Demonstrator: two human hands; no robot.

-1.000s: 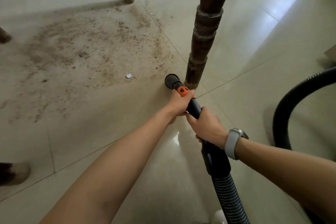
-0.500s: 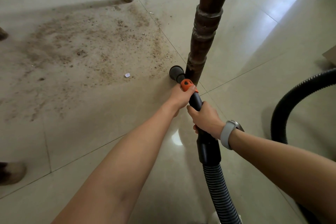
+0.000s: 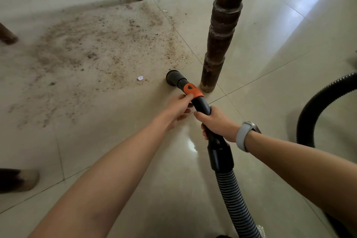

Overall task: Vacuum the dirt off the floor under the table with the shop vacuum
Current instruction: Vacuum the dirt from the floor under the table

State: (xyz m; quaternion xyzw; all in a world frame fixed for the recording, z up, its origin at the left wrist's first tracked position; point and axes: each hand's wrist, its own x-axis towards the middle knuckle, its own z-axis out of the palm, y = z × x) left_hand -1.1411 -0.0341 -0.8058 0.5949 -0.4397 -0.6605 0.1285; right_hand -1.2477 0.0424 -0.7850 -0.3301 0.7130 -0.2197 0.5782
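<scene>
Nozzle [image 3: 173, 79] has swung left off the table leg [image 3: 214, 67] since half a second ago, now at the dirt patch [image 3: 100, 52] edge; left hand [image 3: 178, 109] loosely curled round the wand [image 3: 201, 105], right hand [image 3: 217, 123] clamped on it; dirt mostly untouched

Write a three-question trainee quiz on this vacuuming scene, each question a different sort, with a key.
1. True or false: the nozzle sits right of the nearest table leg.
2. Which hand is nearer the orange collar?
A. left hand
B. right hand
C. neither, both grip the ribbed hose
3. Fill in: the white scrap lies at the edge of the ___ patch.

Key: 1 false, it sits left of the leg. 2 A, its fingertips reach the collar, while the right hand grips the black wand further back. 3 dirt.
</scene>
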